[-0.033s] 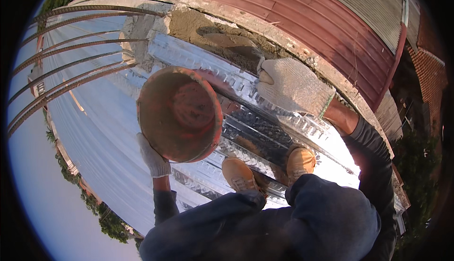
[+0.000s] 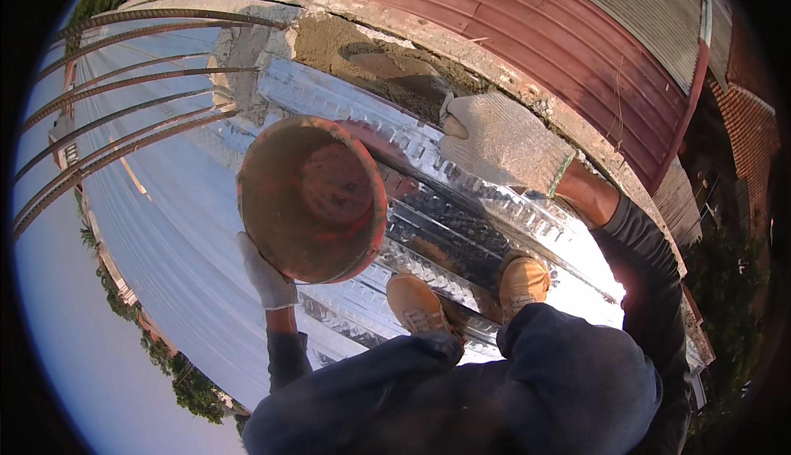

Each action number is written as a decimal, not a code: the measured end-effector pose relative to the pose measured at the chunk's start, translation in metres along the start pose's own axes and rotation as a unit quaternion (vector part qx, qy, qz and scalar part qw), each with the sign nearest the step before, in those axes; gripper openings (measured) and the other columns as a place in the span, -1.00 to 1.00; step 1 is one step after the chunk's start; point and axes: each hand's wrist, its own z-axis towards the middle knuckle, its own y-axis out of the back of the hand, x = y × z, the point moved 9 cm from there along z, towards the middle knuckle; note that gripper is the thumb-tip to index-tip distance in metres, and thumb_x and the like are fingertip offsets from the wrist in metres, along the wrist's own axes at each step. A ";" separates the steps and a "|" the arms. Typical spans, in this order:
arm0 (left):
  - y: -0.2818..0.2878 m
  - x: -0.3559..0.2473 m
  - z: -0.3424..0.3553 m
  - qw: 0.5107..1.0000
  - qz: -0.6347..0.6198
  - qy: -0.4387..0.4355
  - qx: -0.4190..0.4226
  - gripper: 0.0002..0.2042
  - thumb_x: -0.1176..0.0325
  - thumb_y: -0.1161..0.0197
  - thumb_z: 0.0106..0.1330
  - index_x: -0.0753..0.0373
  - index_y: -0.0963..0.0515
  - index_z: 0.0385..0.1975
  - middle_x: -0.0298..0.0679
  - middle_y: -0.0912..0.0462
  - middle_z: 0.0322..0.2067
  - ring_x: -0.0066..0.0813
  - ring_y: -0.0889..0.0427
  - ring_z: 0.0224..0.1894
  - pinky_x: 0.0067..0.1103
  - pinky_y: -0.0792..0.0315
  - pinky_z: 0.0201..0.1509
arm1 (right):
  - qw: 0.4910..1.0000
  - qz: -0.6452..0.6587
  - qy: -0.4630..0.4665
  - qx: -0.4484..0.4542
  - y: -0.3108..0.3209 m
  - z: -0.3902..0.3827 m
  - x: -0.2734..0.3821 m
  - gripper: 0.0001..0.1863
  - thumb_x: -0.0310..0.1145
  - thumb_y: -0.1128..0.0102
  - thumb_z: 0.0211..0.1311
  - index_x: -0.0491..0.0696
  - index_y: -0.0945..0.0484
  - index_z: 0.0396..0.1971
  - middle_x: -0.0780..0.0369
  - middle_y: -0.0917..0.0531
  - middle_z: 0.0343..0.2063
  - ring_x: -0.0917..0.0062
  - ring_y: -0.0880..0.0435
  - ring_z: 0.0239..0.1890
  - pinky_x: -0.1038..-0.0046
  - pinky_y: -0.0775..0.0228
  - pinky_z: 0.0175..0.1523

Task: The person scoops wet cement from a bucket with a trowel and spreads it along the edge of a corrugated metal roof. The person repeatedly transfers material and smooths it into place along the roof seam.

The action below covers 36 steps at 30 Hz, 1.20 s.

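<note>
My left hand [image 2: 267, 272], in a pale work glove, grips the lower left side of a reddish bucket [image 2: 268, 183]. The bucket is tilted so its mouth faces me, and grey residue coats its inner wall. My right hand [image 2: 503, 140], gloved too, is closed round the handle of a trowel [image 2: 395, 66]. Most of that handle is hidden by the glove. The trowel's blade lies against wet mortar [image 2: 325, 43] along the top of the wall edge.
Several rusty rebars [image 2: 124, 84] jut out at the upper left. Shiny ribbed metal decking [image 2: 181, 232] spreads under my tan shoes [image 2: 418, 302]. Beyond the concrete edge [image 2: 568, 117] are red roof sheets [image 2: 544, 26]. Trees and sky show at the lower left.
My right hand has shifted slightly up and to the left with the trowel, its blade moving along the mortar. My left hand and the bucket are almost unmoved.
</note>
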 end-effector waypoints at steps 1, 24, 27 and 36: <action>0.001 -0.003 -0.001 1.000 -0.013 -0.001 -0.005 -0.36 -0.13 -0.01 0.83 0.33 -0.43 0.56 -0.10 -0.56 0.48 -0.22 -0.59 0.45 -0.30 -0.49 0.56 | 1.000 -0.005 0.007 0.012 -0.007 0.012 -0.002 -0.73 -0.25 -0.36 0.42 -0.17 -0.60 -0.35 -0.03 -0.59 -0.49 -0.01 -0.67 -0.37 0.01 -0.50 -0.21; 0.041 -0.033 0.007 0.996 -0.022 -0.046 -0.069 -0.37 -0.13 0.05 0.84 0.28 -0.41 0.59 -0.09 -0.53 0.53 -0.18 -0.60 0.46 -0.28 -0.49 0.58 | 0.986 -0.159 -0.004 -0.056 -0.029 0.122 0.019 -0.63 -0.19 -0.29 0.37 -0.18 -0.90 -0.18 -0.16 -0.87 -0.20 -0.03 -0.93 -0.11 -0.03 -0.79 0.00; 0.043 -0.032 0.006 0.996 -0.024 -0.050 -0.070 -0.36 -0.14 0.03 0.83 0.28 -0.41 0.59 -0.09 -0.54 0.52 -0.18 -0.60 0.45 -0.29 -0.50 0.57 | 0.981 -0.195 -0.016 -0.021 -0.038 0.120 0.034 -0.68 -0.24 -0.33 0.32 -0.14 -0.91 -0.18 -0.15 -0.87 -0.18 -0.06 -0.93 -0.10 -0.01 -0.80 0.00; 0.040 -0.031 0.015 0.997 -0.035 -0.047 -0.050 -0.39 -0.13 -0.01 0.83 0.28 -0.48 0.54 -0.09 -0.59 0.49 -0.19 -0.63 0.43 -0.29 -0.52 0.54 | 0.988 -0.154 0.027 0.006 -0.061 0.094 0.050 -0.72 -0.30 -0.35 0.26 -0.18 -0.90 -0.25 -0.15 -0.86 -0.25 -0.10 -0.91 -0.14 -0.03 -0.78 -0.03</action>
